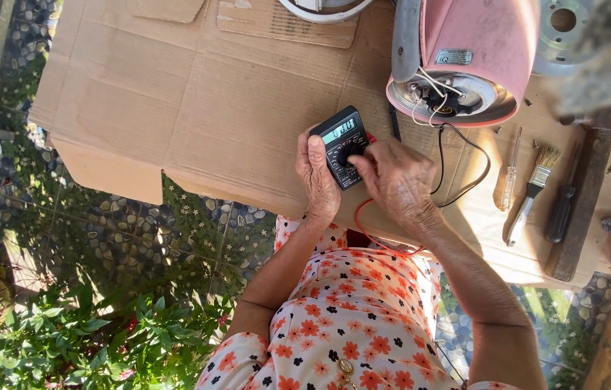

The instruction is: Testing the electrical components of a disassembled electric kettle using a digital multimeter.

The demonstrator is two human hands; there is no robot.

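Black digital multimeter (344, 146) lies on the cardboard-covered surface (197, 101); we steady its left edge with our left hand (317, 177), while our right hand (396, 177) pinches its dial. Red lead (363, 224) and black lead (464, 162) trail toward the overturned pink appliance (475, 54); paintbrush (533, 191) lies at right.

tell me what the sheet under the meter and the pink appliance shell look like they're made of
The sheet looks like plain brown corrugated cardboard: matte, with fold creases and a torn edge. The pink shell looks like moulded plastic or painted metal; its smooth, slightly glossy curve leaves that open. The meter, held by the left hand with the right hand on its dial, seems to be black plastic.
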